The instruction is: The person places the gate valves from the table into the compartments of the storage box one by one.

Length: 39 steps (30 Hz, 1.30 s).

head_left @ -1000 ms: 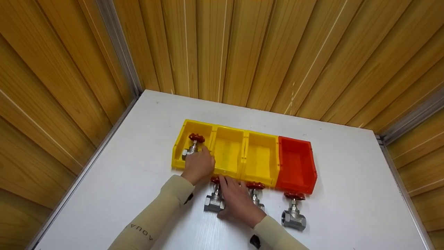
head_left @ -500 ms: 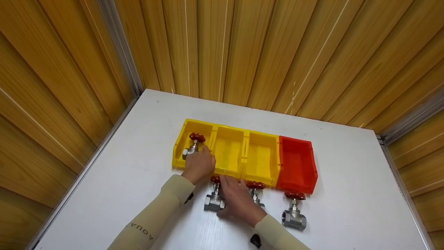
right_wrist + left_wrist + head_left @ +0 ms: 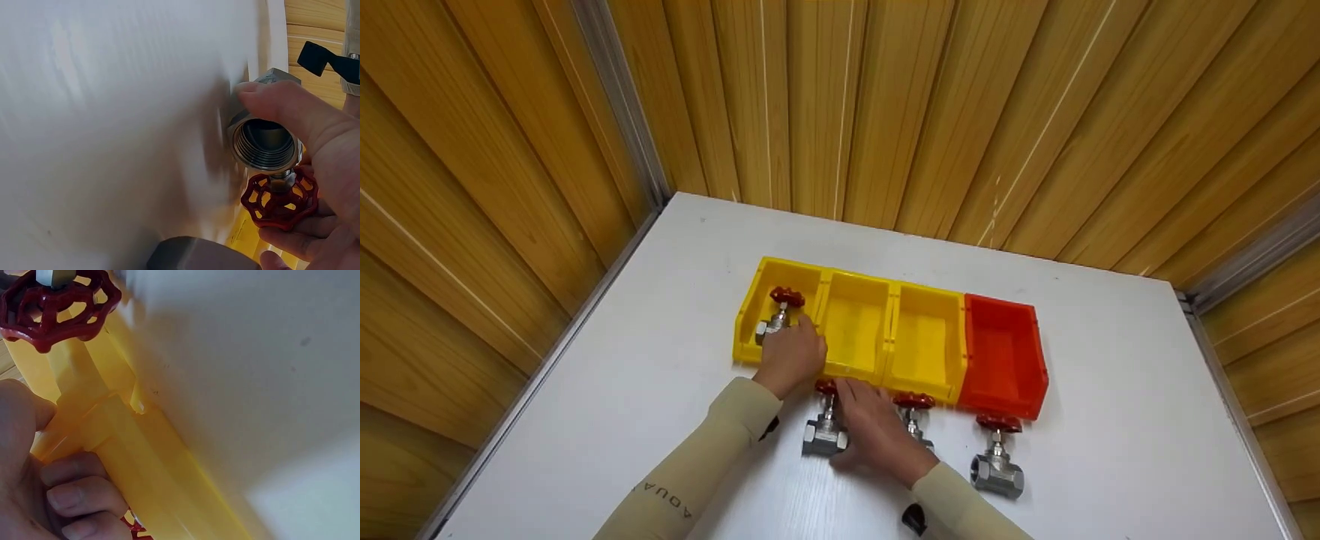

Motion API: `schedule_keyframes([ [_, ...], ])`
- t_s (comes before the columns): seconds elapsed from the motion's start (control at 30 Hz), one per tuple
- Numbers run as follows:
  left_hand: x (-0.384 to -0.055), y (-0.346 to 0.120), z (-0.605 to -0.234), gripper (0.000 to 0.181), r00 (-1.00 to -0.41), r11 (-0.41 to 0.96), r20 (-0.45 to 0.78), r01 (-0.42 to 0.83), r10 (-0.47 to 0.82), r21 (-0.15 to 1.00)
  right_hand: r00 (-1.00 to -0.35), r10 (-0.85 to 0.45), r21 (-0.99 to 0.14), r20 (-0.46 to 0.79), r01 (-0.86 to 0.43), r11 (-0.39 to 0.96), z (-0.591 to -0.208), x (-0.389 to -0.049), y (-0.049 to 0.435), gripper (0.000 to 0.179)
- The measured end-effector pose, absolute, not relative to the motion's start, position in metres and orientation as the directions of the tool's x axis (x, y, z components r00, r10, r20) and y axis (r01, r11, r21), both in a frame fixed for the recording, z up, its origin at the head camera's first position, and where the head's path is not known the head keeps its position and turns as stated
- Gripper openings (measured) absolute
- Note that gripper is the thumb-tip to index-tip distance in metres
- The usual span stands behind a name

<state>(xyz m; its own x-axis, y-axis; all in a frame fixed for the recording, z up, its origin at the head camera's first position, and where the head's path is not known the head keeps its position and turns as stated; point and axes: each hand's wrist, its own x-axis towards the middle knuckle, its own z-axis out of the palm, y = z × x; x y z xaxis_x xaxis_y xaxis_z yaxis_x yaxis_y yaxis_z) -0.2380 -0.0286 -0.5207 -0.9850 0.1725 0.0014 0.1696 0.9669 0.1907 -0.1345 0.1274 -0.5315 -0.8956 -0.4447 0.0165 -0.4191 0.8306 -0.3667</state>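
My left hand [image 3: 791, 356] is at the front of the leftmost yellow bin [image 3: 744, 341]. In the left wrist view its thumb and curled fingers [image 3: 84, 495] grip the bin's edge. Inside that bin a gate valve [image 3: 772, 328] with a red handwheel stands upright, just beyond the hand. My right hand [image 3: 877, 429] holds another gate valve [image 3: 823, 439] on the table before the bins; the right wrist view shows its thumb on the threaded metal body [image 3: 264, 147] and fingers behind the red handwheel [image 3: 281, 205]. A third valve [image 3: 913, 420] is partly hidden behind this hand.
Two more yellow bins [image 3: 851, 326] and a red bin [image 3: 1003, 352] continue the row to the right, with nothing visible in them. One valve [image 3: 996, 474] stands before the red bin. Wood-look panel walls [image 3: 870, 112] enclose the white table [image 3: 1140, 390] at the back and sides.
Both hands, the valves and the bins keep their places; only a very slight shift of the head view shows.
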Motion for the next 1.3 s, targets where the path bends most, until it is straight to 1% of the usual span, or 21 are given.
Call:
schedule_keyframes([
  [0.2,-0.238,-0.029,-0.52,0.042,-0.985,0.968,-0.025,0.161,0.169,0.195,-0.896,-0.445,-0.36,0.008,-0.418,0.834,-0.53,-0.134,0.128,0.125],
  [0.37,-0.238,-0.029,-0.521,0.044,-0.985,0.965,-0.005,0.169,0.173,0.201,-0.895,-0.446,-0.362,0.009,-0.419,0.833,-0.528,-0.134,0.129,0.124],
  [0.6,-0.238,-0.029,-0.521,0.044,-0.985,0.965,-0.007,0.165,0.17,0.201,-0.894,-0.447,-0.381,0.022,-0.421,0.824,-0.524,-0.134,0.133,0.124],
  [0.87,-0.237,-0.029,-0.52,0.052,-0.982,0.965,-0.012,0.181,0.186,0.188,-0.883,-0.466,-0.37,0.055,-0.451,0.812,-0.519,-0.135,0.136,0.121],
  [1.3,-0.239,-0.03,-0.522,0.054,-0.981,0.965,-0.011,0.187,0.192,0.183,-0.891,-0.452,-0.402,0.032,-0.426,0.811,-0.513,-0.139,0.138,0.121],
])
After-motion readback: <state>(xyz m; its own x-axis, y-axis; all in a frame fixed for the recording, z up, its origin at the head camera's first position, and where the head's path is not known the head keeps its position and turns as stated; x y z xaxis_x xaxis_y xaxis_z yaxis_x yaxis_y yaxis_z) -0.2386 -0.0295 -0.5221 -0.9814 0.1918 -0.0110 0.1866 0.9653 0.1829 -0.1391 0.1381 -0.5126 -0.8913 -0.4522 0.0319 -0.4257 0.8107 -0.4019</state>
